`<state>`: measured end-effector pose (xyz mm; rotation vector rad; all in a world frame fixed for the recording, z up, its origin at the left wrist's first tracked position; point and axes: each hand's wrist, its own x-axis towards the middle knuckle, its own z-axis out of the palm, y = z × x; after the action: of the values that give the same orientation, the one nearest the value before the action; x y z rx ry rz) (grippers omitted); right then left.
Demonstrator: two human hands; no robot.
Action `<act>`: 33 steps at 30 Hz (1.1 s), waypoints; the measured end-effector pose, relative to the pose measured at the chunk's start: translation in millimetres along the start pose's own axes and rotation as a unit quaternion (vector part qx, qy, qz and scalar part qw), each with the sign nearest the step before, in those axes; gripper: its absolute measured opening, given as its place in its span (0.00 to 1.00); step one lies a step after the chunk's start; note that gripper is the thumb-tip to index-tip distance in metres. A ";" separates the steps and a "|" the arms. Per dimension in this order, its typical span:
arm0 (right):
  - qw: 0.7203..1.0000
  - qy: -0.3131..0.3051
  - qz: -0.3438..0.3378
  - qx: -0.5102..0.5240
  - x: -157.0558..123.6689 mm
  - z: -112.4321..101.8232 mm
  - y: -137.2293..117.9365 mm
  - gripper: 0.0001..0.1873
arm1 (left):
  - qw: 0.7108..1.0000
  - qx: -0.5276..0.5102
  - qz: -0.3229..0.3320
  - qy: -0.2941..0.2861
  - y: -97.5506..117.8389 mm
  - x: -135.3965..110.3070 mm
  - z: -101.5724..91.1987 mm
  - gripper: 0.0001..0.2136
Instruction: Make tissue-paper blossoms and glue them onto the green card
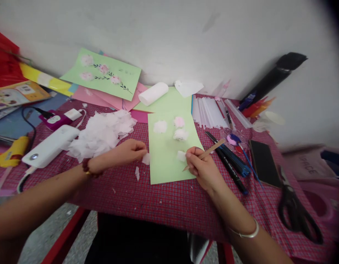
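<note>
My left hand (132, 149) is closed, its fingertips pinching a small piece of white tissue paper (145, 158) at the left edge of a light green sheet (165, 170). My right hand (202, 165) is wrapped round a thin wooden stick (213, 147), whose pointed end reaches down over the sheet. Another small white tissue piece (181, 156) touches my right fingertips; whether they grip it I cannot tell. On the sheet sit a pink tissue flower (179, 122) and two white tufts (160, 127). A heap of white tissue pieces (103, 132) lies beyond my left wrist.
A finished-looking flower card (109, 73) leans at the back beside a white paper roll (153, 94). On the left are a white power bank (50, 146) and yellow glue gun (14, 152). Markers (227, 165), a dark phone-like slab (265, 163) and black scissors (297, 209) lie on the right.
</note>
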<state>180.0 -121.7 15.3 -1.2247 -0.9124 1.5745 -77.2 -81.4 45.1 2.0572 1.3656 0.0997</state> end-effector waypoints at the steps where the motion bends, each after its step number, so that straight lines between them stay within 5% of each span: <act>1: 1.000 -0.002 0.004 0.008 -0.3 -0.2 -1.2 0.12 | 0.995 0.083 0.011 0.055 -6.4 -3.1 -2.6 0.09; 3: 1.000 -0.012 0.006 0.014 -1.0 -0.6 -2.3 0.12 | 0.961 0.206 0.040 0.183 -10.1 -7.1 -5.0 0.08; 5: 1.000 -0.024 0.003 0.010 -1.6 -1.0 -1.5 0.11 | 0.944 0.200 0.081 0.248 -0.4 -5.9 -2.2 0.14; 9: 0.999 -0.035 -0.015 -0.005 -3.0 -0.4 2.7 0.11 | 0.983 -0.075 0.123 0.113 39.7 12.5 15.8 0.18; 12: 0.999 -0.041 -0.022 -0.001 -3.7 0.9 4.6 0.11 | 0.975 -0.192 0.110 -0.016 61.0 30.0 26.1 0.11; 15: 0.998 -0.049 -0.018 0.028 -2.8 -1.2 2.2 0.08 | 0.964 -0.242 0.090 -0.057 64.1 42.8 25.5 0.06; 17: 0.997 -0.047 -0.035 0.057 -0.9 -7.3 -3.2 0.07 | 0.963 -0.255 0.083 -0.021 59.8 50.3 22.1 0.05; 23: 0.994 0.022 -0.085 0.070 9.3 -41.5 -25.7 0.08 | 0.953 -0.103 0.116 0.261 45.4 75.4 34.0 0.05; 27: 0.993 0.051 -0.109 0.010 19.1 -50.1 -28.4 0.12 | 0.933 -0.065 0.197 0.293 39.2 84.4 52.9 0.06; 33: 0.995 0.028 -0.088 0.031 32.7 -45.8 -15.4 0.12 | 0.926 -0.042 0.225 0.301 31.6 91.6 64.2 0.05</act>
<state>224.9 -85.0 9.2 -1.1094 -0.9037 1.4117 15.3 -42.2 -13.4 2.3268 1.1456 1.0455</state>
